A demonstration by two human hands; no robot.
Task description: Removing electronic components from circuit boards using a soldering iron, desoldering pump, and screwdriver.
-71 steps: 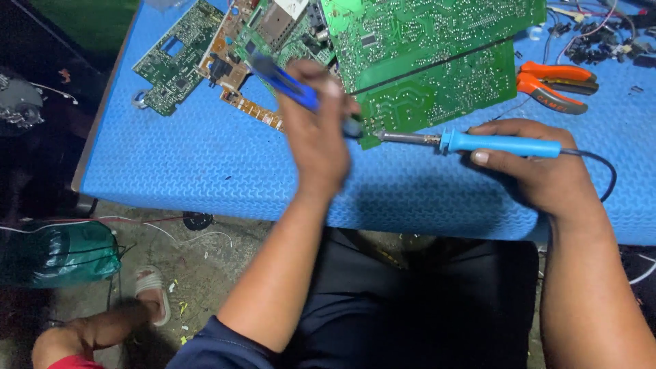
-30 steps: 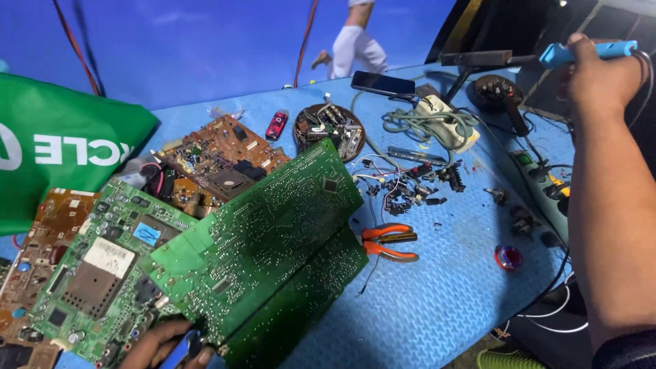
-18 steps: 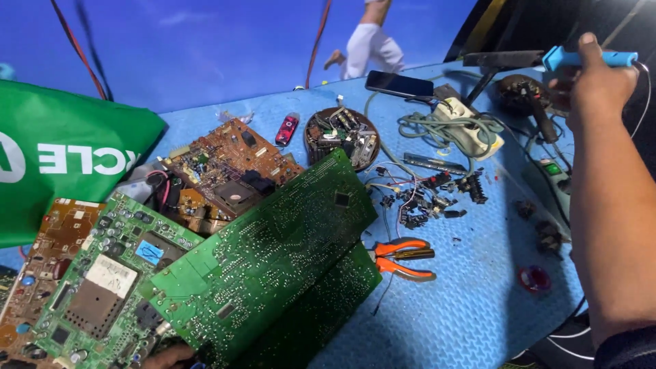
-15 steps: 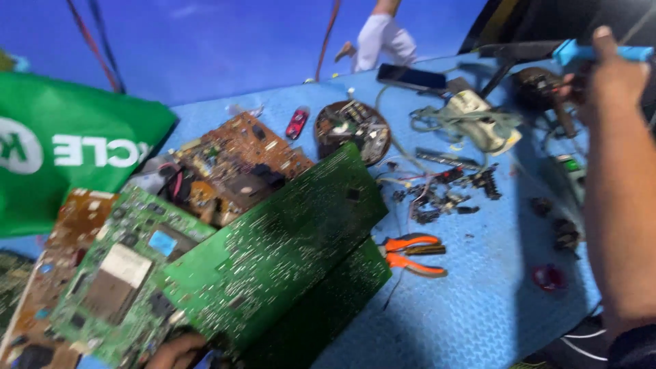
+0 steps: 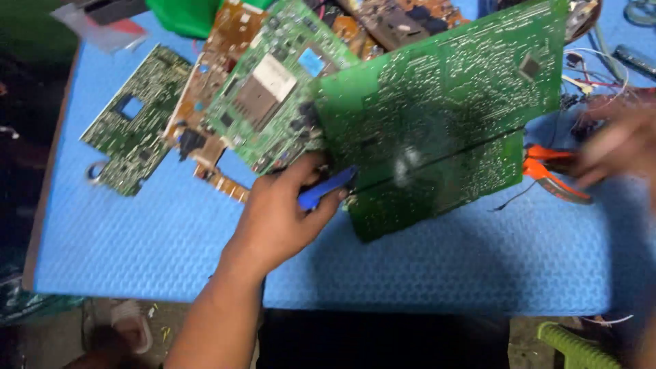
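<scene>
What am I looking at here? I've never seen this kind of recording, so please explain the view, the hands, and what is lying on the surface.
There is no machine here: a person works with two bare hands, and the single camera sits on their head, looking down. The left hand grips a blue tool, its tip at the edge of a large green circuit board, solder side up. A second green board lies just below it. The right hand is blurred by motion; it is over or beside orange-handled pliers, but whether it holds anything cannot be told. All rests on a blue textured mat. More boards lie to the left: a green one with a pale square chip, a brown one and a small green one alone. Loose wires lie at top right.
</scene>
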